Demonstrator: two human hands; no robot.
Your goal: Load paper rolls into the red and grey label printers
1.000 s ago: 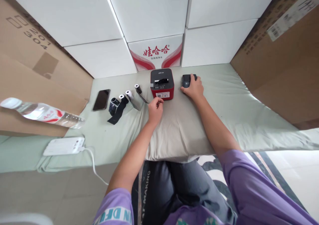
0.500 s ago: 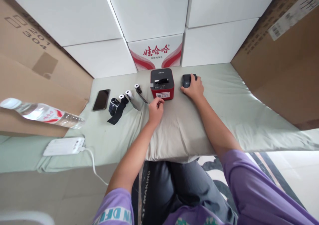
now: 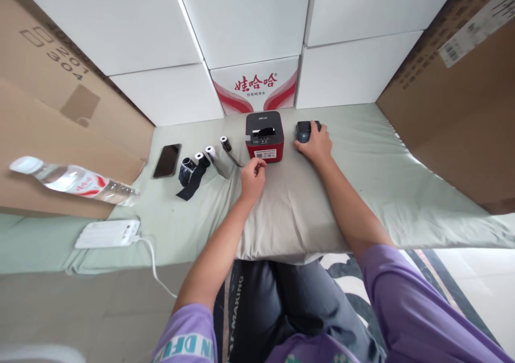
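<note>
Left of the red box [image 3: 266, 147], a little roll [image 3: 226, 143] trails a strip [image 3: 235, 161] toward your curled left hand [image 3: 253, 182], by the box's front; I can't tell if it grips anything. Right of the box, your half-bent right hand [image 3: 319, 145] covers a black gadget [image 3: 302, 133].

Storage-like rm, stacked white boxes [image 3: 245, 20], cardbd ctns [image 3: 454, 116], cloth-cov'd tbl [image 3: 362, 191], tiled flr [image 3: 137, 304]

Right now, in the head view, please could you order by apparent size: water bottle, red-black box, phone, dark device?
1. Water bottle
2. Red-black box
3. Phone and dark device: too alike to rank, since the right hand partly covers the latter.
</note>
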